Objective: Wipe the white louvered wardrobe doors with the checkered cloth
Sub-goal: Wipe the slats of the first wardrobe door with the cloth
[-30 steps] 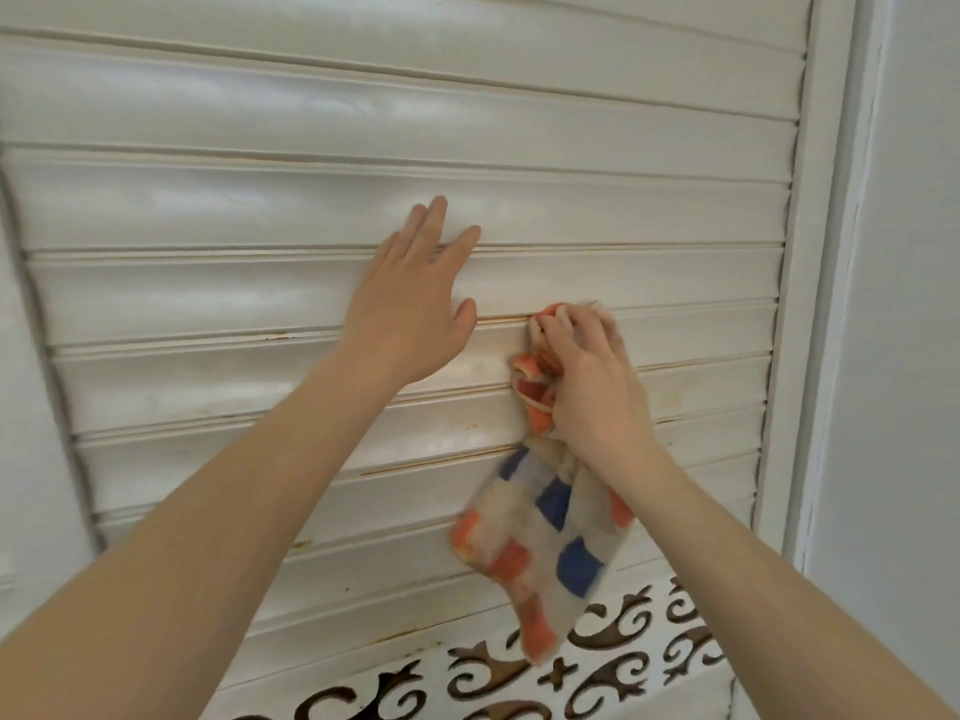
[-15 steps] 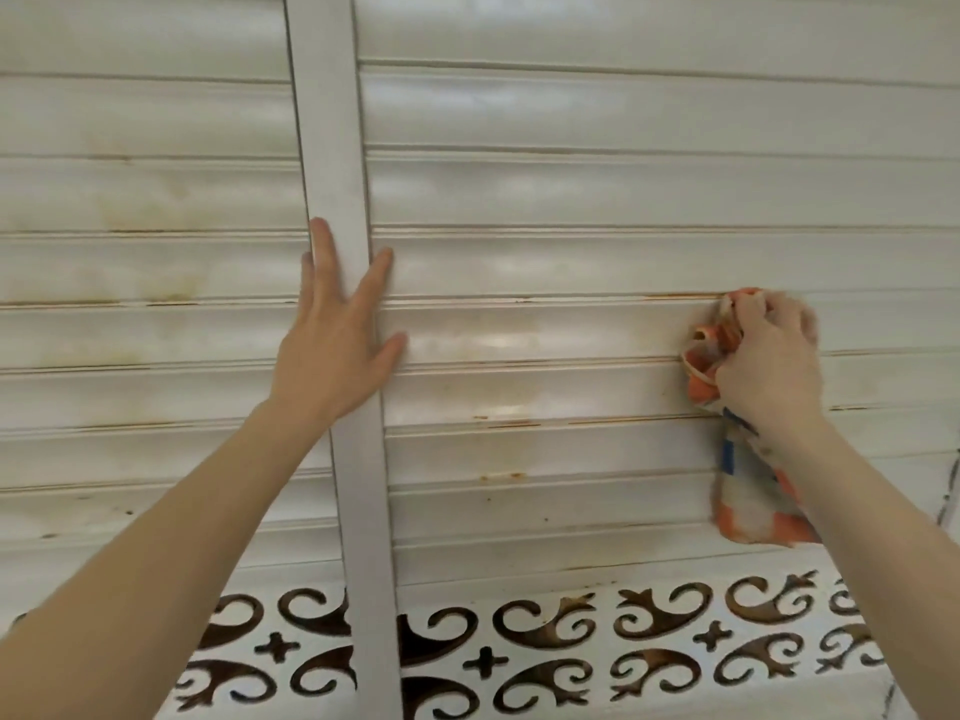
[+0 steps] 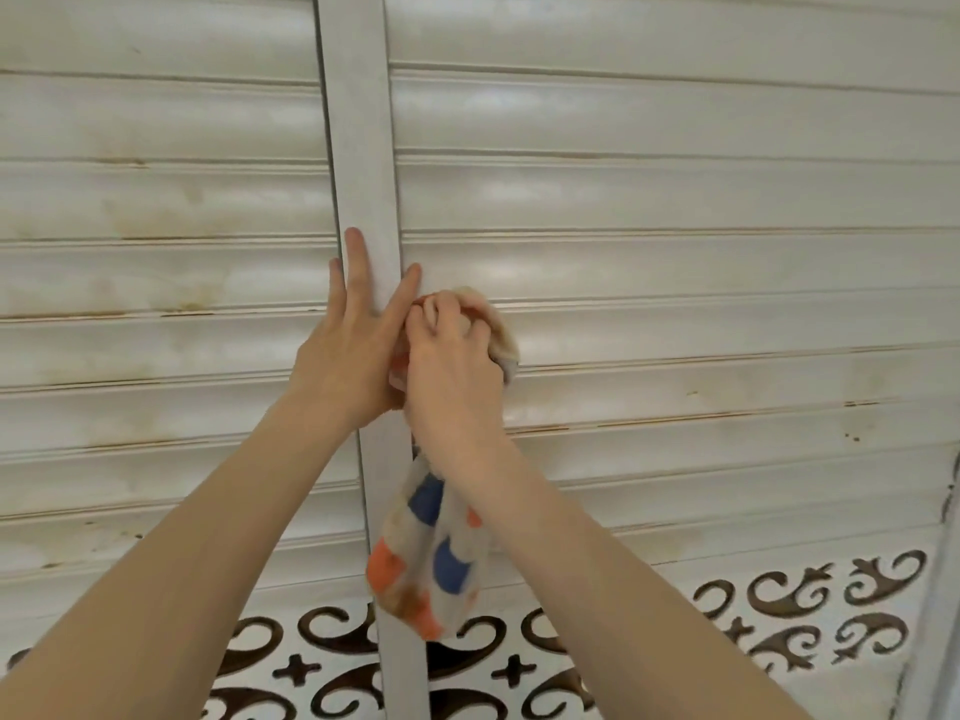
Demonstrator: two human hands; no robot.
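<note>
A checkered cloth (image 3: 431,558), cream with orange and blue squares, is bunched in the right hand (image 3: 457,366). The hand's fingers are curled round the wad and press it against a slat of the white louvered wardrobe door. The wad sits just to the right of the vertical stile (image 3: 363,122) that divides the two doors. The loose end of the cloth hangs below the right wrist and overlaps the stile's right edge.

The left hand (image 3: 348,356) lies flat on the stile, its fingers (image 3: 356,262) straight and spread, pointing up. It holds nothing. The two hands are side by side and touching, with the left index finger beside the right knuckles. Both bare forearms reach up from the bottom of the view.

The left door panel (image 3: 156,200), left of the stile, has wide horizontal slats with yellowish-brown blotches. The right door panel (image 3: 675,200), right of the stile, has glossy slats with thin rust-coloured lines along several edges and a few small dark specks.

Below the slats, on both sides of the stile, runs a white fretwork band (image 3: 779,589) cut with dark scrolls and crosses. Far right of the stile, a pale vertical frame edge (image 3: 940,615) closes the view.
</note>
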